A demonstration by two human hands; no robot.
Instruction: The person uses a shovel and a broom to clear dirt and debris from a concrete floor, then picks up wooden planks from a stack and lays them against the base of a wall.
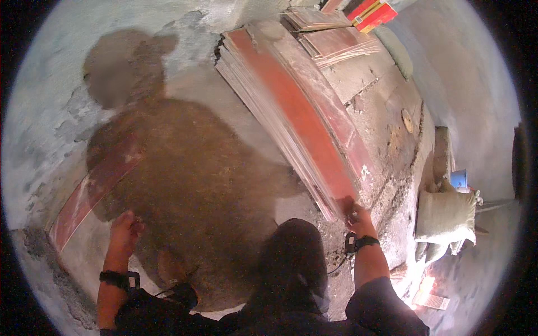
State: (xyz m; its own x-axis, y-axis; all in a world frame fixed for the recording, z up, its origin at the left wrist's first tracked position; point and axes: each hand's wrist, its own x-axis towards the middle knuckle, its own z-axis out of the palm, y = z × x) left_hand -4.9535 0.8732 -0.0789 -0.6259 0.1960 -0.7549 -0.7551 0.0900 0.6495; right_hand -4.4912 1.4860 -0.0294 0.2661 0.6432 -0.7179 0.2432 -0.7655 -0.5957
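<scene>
A long stack of thin strips lies slantwise on the floor, topped by a bare reddish-orange strip beside a dustier one. At the stack's near end is my right hand, its fingers curled over the corner of the top strip. Whether they grip the strip or some small thing is hidden. My left hand is held closed above the floor with nothing visible in it. Close to it, by the left wall, lies a single dark-red strip, apart from the fingers. Both wrists wear dark bands.
Shorter flat panels are piled at the back, near a red and yellow box. At right stand a pale stuffed sack and a blue container. A glaring lamp shines low at right. My shadow darkens the left floor.
</scene>
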